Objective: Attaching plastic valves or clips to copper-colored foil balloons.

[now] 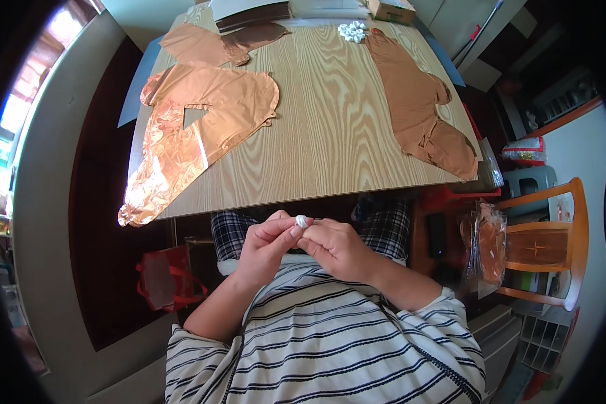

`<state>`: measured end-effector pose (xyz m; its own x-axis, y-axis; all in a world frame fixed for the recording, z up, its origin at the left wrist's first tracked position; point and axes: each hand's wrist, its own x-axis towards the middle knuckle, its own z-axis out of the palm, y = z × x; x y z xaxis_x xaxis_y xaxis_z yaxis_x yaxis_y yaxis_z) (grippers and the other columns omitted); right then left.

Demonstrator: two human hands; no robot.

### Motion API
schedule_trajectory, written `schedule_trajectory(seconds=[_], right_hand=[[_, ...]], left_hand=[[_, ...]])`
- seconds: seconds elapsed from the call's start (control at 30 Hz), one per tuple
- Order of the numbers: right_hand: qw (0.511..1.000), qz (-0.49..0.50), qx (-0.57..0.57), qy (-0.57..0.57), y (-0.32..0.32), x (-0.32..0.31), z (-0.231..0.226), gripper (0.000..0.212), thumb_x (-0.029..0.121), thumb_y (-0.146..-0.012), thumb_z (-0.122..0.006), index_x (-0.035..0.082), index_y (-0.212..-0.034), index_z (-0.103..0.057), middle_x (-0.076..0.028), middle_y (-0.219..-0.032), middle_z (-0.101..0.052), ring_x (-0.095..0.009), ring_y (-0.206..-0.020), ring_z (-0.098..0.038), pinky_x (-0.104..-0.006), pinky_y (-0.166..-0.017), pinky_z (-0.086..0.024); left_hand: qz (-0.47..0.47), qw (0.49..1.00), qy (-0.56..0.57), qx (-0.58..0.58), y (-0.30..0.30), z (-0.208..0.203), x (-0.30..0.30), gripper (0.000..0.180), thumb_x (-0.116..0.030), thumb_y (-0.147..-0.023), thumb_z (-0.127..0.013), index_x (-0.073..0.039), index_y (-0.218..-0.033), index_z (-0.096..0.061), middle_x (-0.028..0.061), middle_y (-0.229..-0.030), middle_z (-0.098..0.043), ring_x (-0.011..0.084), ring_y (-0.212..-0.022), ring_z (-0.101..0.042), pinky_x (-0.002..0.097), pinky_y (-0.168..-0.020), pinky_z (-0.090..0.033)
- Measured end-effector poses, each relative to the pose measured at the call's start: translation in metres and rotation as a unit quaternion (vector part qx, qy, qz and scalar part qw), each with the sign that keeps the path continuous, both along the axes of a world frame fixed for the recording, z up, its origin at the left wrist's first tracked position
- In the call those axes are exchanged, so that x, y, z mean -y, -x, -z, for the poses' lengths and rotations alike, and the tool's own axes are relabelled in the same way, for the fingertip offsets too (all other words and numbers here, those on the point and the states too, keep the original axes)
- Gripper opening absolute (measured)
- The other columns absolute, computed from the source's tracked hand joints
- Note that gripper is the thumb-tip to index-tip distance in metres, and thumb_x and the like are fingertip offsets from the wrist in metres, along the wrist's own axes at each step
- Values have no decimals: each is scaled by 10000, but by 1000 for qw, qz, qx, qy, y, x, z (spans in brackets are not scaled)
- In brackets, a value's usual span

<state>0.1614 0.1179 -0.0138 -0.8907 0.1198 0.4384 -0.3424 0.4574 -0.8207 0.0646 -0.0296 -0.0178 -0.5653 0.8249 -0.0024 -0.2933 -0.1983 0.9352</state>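
Thumb and fingers of the left hand (262, 244) form a closed grip on a small, rounded white bundle (301, 221), just off the wood-grained worktop's (316, 128) near edge. The right hand (334, 247) curls beside it; whether its grip holds the bundle I cannot tell. Flat, crinkled copper foil shapes lie left (239, 94) and right (407, 87); knobbly white bundles (352, 31) cluster far right.
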Motion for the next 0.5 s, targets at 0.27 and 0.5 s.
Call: schedule_trajectory(seconds=[0.27,0.5], right_hand=[[988,27,20,-153,-4,-15,-28,85,107,-808,-663,45,-781,-611,-63,-657,-574,-243,-588,-561,-342,-592,-428],[994,40,102,-27,-13,-38,-39,191,35,-795,-686,53,-984,-664,-58,-730,-576,-187,-655,-571,-300,-629,-464]], left_hand=[[-29,973,54,-221,-3,-9,2,181,15,-905,-607,14,-1071,-682,16,-823,-536,74,-722,-467,195,-656,-388],[-26,992,88,-82,5,-2,2,106,-35,-922,-626,12,-997,-684,-13,-833,-567,38,-737,-488,188,-653,-400]])
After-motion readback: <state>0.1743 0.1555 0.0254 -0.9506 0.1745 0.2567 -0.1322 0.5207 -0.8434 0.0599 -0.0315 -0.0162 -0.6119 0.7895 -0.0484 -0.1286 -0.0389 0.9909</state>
